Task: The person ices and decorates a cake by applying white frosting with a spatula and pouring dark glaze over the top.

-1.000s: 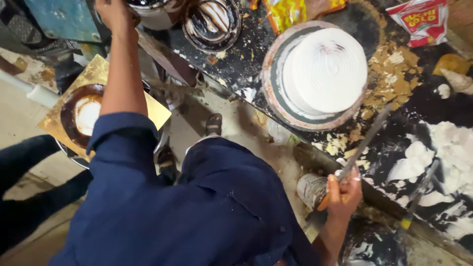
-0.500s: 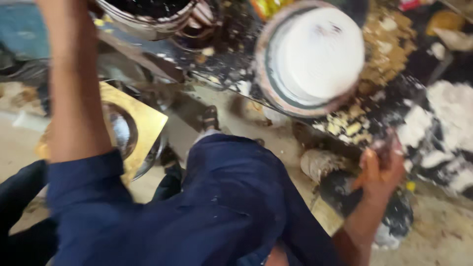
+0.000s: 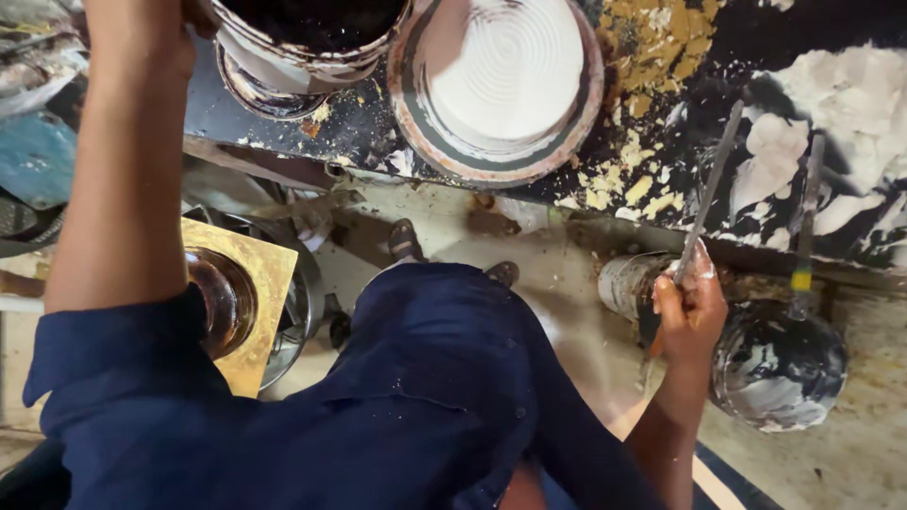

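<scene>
While I am looking down from the head camera, I am gripping a long thin metal spatula (image 3: pixel 710 184) in my right hand (image 3: pixel 688 304), fingers closed tight round its handle, its blade slanting up over the smeared black table (image 3: pixel 831 57). My left hand (image 3: pixel 142 24) is reaching up to the dark-filled bowl (image 3: pixel 312 33) at the top edge; it is cut off by the frame, so I cannot tell how far it is closed or whether it is really holding the rim. The white-iced round cake (image 3: pixel 505 66) is sitting on its turntable (image 3: pixel 416 123) just beside that bowl, on the table's near edge. To do this well, I judge I am needing a steady hold on the bowl and a flat, clean blade kept clear of the crumbs (image 3: pixel 652 38). Counting: I am seeing one cake, one turntable, one bowl resting on a second dish (image 3: pixel 260 90), two spatulas, the other one (image 3: pixel 808 227) lying with a yellow band, one gold square board (image 3: pixel 248 283) below left, and two smeared tins (image 3: pixel 779 364) under the table's edge.
</scene>
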